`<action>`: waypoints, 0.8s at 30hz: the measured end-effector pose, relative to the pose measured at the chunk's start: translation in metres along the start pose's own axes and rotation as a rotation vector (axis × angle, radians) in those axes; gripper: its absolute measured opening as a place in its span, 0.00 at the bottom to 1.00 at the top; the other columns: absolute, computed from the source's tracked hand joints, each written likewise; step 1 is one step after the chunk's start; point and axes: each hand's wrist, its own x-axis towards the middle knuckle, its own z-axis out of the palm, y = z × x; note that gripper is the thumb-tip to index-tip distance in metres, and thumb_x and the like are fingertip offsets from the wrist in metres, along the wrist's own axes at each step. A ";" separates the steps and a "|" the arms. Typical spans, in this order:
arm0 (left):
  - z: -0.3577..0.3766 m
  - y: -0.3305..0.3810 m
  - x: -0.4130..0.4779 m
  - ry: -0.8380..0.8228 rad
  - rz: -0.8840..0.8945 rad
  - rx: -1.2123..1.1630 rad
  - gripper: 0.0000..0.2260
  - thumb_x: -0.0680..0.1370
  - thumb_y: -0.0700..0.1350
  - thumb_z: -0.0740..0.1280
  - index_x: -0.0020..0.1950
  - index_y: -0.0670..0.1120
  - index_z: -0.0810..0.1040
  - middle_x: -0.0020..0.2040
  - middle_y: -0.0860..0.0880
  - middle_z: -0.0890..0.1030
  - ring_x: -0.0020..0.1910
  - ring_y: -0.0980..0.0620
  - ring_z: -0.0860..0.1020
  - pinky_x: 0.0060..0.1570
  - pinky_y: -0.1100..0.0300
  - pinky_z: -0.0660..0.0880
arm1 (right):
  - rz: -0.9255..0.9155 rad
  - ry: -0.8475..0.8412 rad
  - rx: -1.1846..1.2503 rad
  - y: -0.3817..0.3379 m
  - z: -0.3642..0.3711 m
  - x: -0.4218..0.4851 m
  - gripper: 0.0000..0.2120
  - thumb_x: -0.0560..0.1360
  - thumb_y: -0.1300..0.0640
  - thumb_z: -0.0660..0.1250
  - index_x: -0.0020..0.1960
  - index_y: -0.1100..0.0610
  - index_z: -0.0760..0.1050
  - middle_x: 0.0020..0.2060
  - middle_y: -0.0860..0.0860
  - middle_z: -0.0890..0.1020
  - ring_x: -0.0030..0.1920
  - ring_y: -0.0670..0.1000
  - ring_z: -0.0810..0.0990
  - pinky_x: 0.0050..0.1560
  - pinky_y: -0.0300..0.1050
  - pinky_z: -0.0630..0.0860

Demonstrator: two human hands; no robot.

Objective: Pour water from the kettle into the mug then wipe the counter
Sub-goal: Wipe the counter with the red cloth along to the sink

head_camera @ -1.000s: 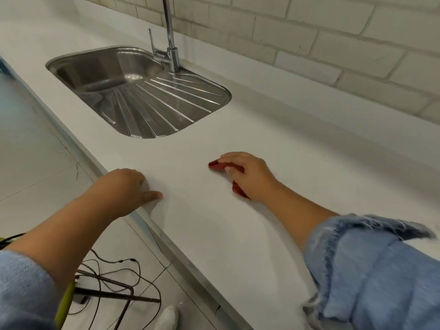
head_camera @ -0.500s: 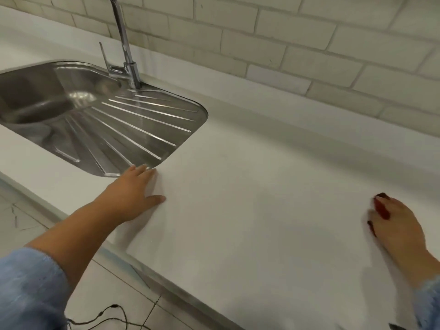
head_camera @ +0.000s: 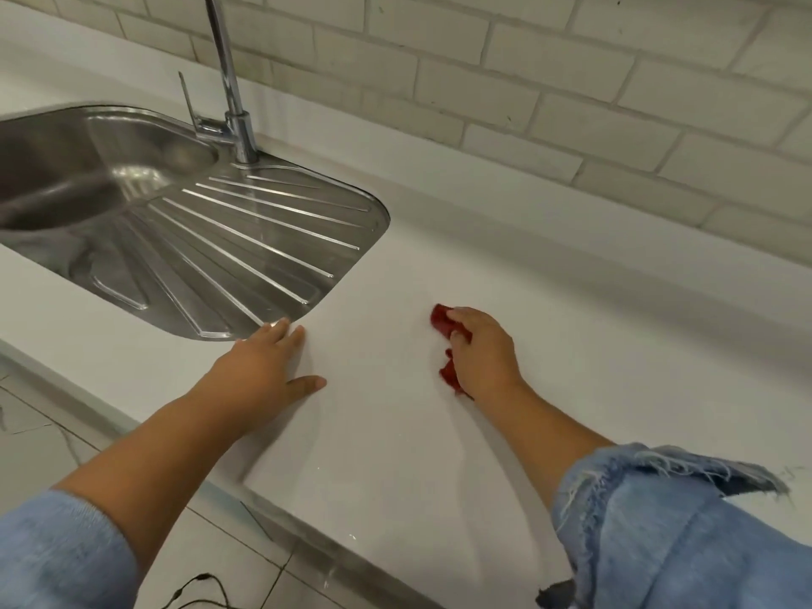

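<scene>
We see our left hand (head_camera: 263, 367) lying flat on the white tabletop (head_camera: 593, 327), palm down. Its fingers (head_camera: 288, 334) are straight and close together, and the thumb is spread out to the side. The fingertips reach the near corner of the steel sink (head_camera: 382, 217), right at the edge of its ribbed draining board (head_camera: 246, 252).

Our right hand (head_camera: 485, 356) is a little to the right of the left one and apart from it. It presses a red cloth (head_camera: 440, 319) onto the tabletop, with its fingers (head_camera: 461, 319) bent over the bunched cloth and gripping it. Most of the cloth is hidden under the palm. Red shows only past the fingertips and beside the heel of the hand.

A chrome tap (head_camera: 228, 90) stands at the back of the sink, in front of a wall of pale tiles (head_camera: 571, 81). Frayed blue denim sleeves (head_camera: 685, 534) cover both forearms. Below the tabletop's front edge we see a tiled floor (head_camera: 39, 437) with a thin black cable (head_camera: 197, 584) on it.
</scene>
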 end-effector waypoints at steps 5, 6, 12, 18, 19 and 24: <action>0.000 -0.001 0.000 -0.018 0.011 0.007 0.36 0.75 0.64 0.58 0.76 0.50 0.49 0.78 0.51 0.48 0.76 0.50 0.50 0.72 0.52 0.55 | 0.174 0.264 0.167 0.019 -0.059 0.037 0.15 0.79 0.60 0.57 0.53 0.48 0.80 0.46 0.52 0.83 0.31 0.51 0.80 0.18 0.37 0.71; 0.000 -0.002 0.001 -0.020 0.010 0.011 0.36 0.75 0.64 0.58 0.76 0.51 0.48 0.78 0.51 0.48 0.76 0.50 0.49 0.72 0.52 0.54 | 0.195 0.342 0.148 0.030 -0.075 0.045 0.14 0.79 0.61 0.57 0.54 0.49 0.79 0.48 0.52 0.82 0.34 0.51 0.80 0.18 0.36 0.72; 0.005 -0.006 0.004 0.002 0.008 0.012 0.37 0.74 0.66 0.57 0.76 0.52 0.48 0.78 0.53 0.47 0.76 0.52 0.49 0.72 0.53 0.54 | 0.452 0.428 -0.602 0.104 -0.139 0.059 0.12 0.74 0.61 0.58 0.54 0.61 0.76 0.57 0.62 0.77 0.54 0.63 0.75 0.56 0.54 0.75; 0.003 -0.005 0.005 0.010 0.008 0.017 0.37 0.73 0.65 0.58 0.76 0.52 0.49 0.78 0.53 0.48 0.76 0.52 0.49 0.72 0.53 0.55 | 0.139 0.187 -0.637 0.085 -0.086 0.107 0.18 0.78 0.58 0.57 0.66 0.60 0.73 0.68 0.60 0.71 0.66 0.65 0.67 0.67 0.58 0.66; 0.002 -0.004 0.004 0.007 0.010 0.016 0.37 0.73 0.65 0.59 0.76 0.52 0.49 0.78 0.53 0.48 0.76 0.52 0.49 0.72 0.53 0.55 | 0.058 0.144 -0.628 0.075 -0.069 0.114 0.19 0.78 0.57 0.57 0.67 0.59 0.72 0.69 0.59 0.70 0.67 0.63 0.67 0.67 0.57 0.66; 0.000 -0.002 0.004 -0.014 0.003 0.003 0.37 0.74 0.64 0.59 0.76 0.52 0.48 0.78 0.53 0.47 0.76 0.52 0.48 0.72 0.53 0.54 | -0.244 -0.042 -0.547 0.033 0.005 0.116 0.18 0.77 0.58 0.61 0.66 0.54 0.74 0.71 0.53 0.69 0.70 0.58 0.65 0.70 0.48 0.62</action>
